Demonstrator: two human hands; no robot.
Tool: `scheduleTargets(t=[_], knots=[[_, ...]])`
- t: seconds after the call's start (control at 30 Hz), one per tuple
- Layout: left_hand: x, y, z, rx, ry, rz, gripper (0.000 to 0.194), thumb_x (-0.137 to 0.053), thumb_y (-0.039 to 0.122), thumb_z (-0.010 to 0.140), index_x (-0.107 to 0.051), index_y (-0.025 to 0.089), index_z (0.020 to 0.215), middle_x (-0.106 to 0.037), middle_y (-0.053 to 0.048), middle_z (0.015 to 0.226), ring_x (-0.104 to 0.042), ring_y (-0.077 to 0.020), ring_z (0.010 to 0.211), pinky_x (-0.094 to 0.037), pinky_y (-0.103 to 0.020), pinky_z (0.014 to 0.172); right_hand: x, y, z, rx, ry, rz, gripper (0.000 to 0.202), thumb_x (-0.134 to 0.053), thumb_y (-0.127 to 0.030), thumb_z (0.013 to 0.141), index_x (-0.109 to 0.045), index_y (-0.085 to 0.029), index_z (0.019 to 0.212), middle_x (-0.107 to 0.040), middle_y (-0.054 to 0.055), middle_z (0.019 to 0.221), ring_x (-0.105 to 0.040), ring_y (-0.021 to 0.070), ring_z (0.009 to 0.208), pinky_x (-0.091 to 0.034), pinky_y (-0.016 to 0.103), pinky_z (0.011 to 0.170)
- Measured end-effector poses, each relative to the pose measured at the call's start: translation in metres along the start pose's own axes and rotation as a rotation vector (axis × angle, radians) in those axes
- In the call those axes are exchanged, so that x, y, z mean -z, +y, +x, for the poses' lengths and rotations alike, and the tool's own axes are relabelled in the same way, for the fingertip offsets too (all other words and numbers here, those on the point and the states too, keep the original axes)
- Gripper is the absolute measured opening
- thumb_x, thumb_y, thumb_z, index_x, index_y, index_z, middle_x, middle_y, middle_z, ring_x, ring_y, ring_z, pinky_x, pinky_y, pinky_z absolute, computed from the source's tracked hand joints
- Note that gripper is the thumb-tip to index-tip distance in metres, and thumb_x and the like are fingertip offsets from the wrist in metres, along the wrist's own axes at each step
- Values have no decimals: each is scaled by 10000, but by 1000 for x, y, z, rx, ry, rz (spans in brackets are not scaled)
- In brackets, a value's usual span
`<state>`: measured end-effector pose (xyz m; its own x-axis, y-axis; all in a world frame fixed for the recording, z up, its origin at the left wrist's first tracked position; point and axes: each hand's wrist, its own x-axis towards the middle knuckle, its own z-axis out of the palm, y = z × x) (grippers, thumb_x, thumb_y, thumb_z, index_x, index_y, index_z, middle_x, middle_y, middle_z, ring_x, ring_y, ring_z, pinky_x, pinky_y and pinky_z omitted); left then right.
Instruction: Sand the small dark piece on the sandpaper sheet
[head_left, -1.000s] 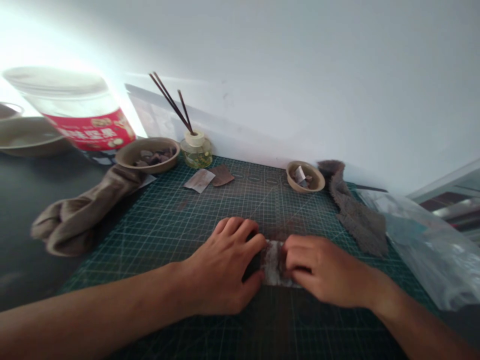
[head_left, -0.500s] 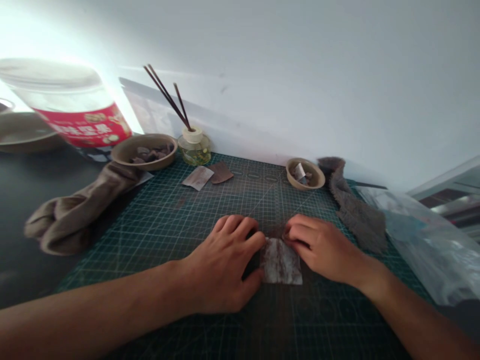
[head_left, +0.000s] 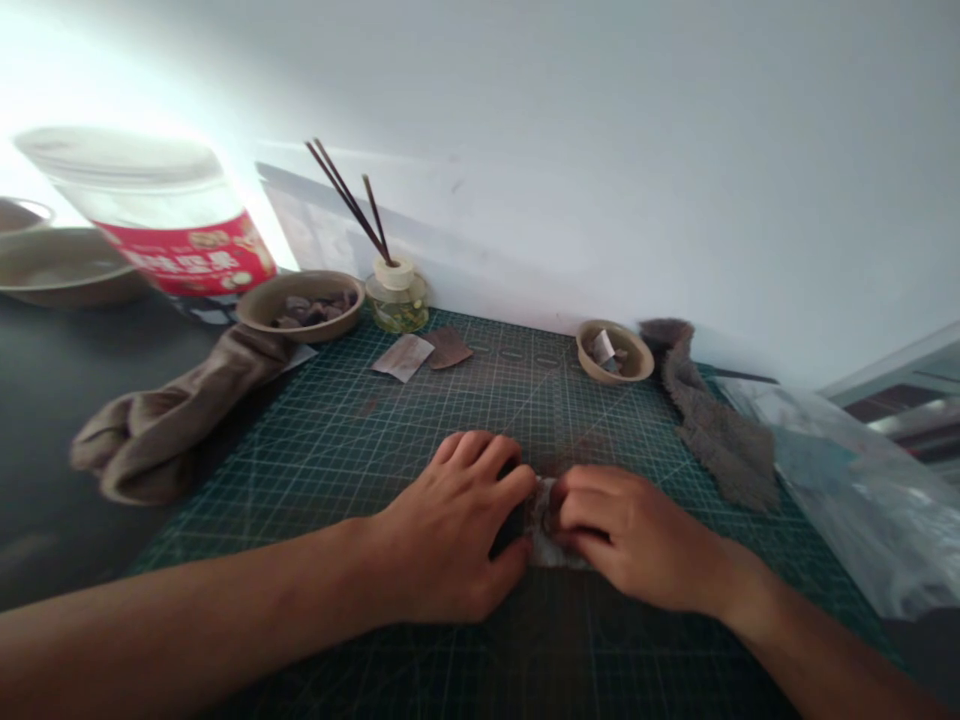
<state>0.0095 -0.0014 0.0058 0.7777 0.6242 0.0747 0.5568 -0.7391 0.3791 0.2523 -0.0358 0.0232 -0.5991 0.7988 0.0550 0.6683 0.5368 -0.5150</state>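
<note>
A small whitish-grey square piece with brown smudges (head_left: 544, 545) lies flat on the green cutting mat (head_left: 315, 460); I cannot tell its material. My left hand (head_left: 465, 530) rests on the mat with curled fingers, its index finger and thumb pressing the square's left edge. Over the square's right part sits my right hand (head_left: 622, 530), fingertips pinched together and touching its face. Whatever those fingertips hold, if anything, is hidden beneath them. Much of the square's right side is covered by this hand.
Towards the wall stand a bowl of dark scraps (head_left: 259, 305), a reed diffuser (head_left: 399, 300) and a smaller bowl (head_left: 637, 362). Two flat pieces (head_left: 405, 357) lie near the diffuser. A brown cloth (head_left: 165, 430) and red-labelled tub (head_left: 195, 255) are left; a grey fuzzy cloth (head_left: 724, 445) and plastic bag (head_left: 847, 490) right.
My right hand has moved from the square's upper right corner down and slightly left, onto its face. My left hand stays at the left edge. The view has shifted slightly.
</note>
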Motion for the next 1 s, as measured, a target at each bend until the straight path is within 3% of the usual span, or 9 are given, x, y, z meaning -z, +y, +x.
scheduleTargets(t=[0.07, 0.2, 0.37, 0.53, 0.67, 0.83, 0.93, 1.0], knots=[[0, 0, 0, 2, 4, 6, 232, -612, 373, 853, -588, 223, 1028, -539, -88, 1161, -480, -328, 1097, -386, -554, 971, 1, 2, 1, -59, 61, -35, 177, -593, -78, 930, -579, -197, 801, -601, 8, 895, -561, 158, 844, -411, 286, 765], [0, -1, -2, -1, -7, -6, 224, -623, 369, 847, -585, 225, 1015, -535, -86, 1153, -482, -324, 1087, -391, -548, 963, -3, 0, 0, 32, -61, 12, 182, -636, -70, 897, -564, -202, 795, -597, -16, 871, -560, 143, 819, -402, 273, 743], [1, -1, -3, -8, -1, 2, 229, -618, 373, 861, -588, 227, 1034, -536, -87, 1160, -481, -324, 1089, -386, -552, 970, -5, 4, 3, -59, 109, -42, 163, -594, -81, 937, -571, -195, 823, -601, 12, 930, -562, 165, 880, -416, 299, 801], [1, -1, -1, -8, -5, -6, 239, -641, 377, 840, -586, 225, 1015, -535, -87, 1150, -480, -326, 1085, -394, -543, 961, -7, 2, 2, 12, -27, 26, 177, -625, -66, 901, -562, -202, 807, -581, -14, 876, -559, 142, 816, -410, 273, 746], [0, -1, -1, -13, 7, 3, 235, -628, 375, 853, -590, 230, 1035, -533, -84, 1150, -481, -322, 1082, -387, -547, 967, -6, 2, 2, -88, 106, -10, 159, -578, -86, 945, -577, -199, 832, -596, 9, 940, -573, 156, 868, -419, 290, 785], [1, -1, -2, -11, 0, -6, 226, -635, 373, 843, -589, 230, 1011, -532, -81, 1136, -484, -321, 1074, -397, -540, 958, -5, 0, 2, -9, -52, 42, 177, -607, -60, 905, -569, -208, 816, -587, -20, 891, -570, 132, 812, -405, 262, 727], [1, -1, -2, -10, 3, -1, 228, -634, 369, 847, -589, 233, 1024, -531, -80, 1145, -482, -321, 1082, -394, -542, 965, -8, -1, 4, -76, 92, -9, 155, -585, -95, 944, -572, -202, 832, -600, 1, 934, -577, 151, 855, -417, 282, 768], [1, -1, -1, -2, 5, 2, 233, -625, 378, 858, -590, 236, 1040, -529, -80, 1149, -479, -323, 1088, -393, -549, 966, -8, -1, 5, -103, 90, -15, 175, -590, -86, 940, -561, -200, 810, -597, -5, 916, -577, 145, 843, -414, 277, 758]])
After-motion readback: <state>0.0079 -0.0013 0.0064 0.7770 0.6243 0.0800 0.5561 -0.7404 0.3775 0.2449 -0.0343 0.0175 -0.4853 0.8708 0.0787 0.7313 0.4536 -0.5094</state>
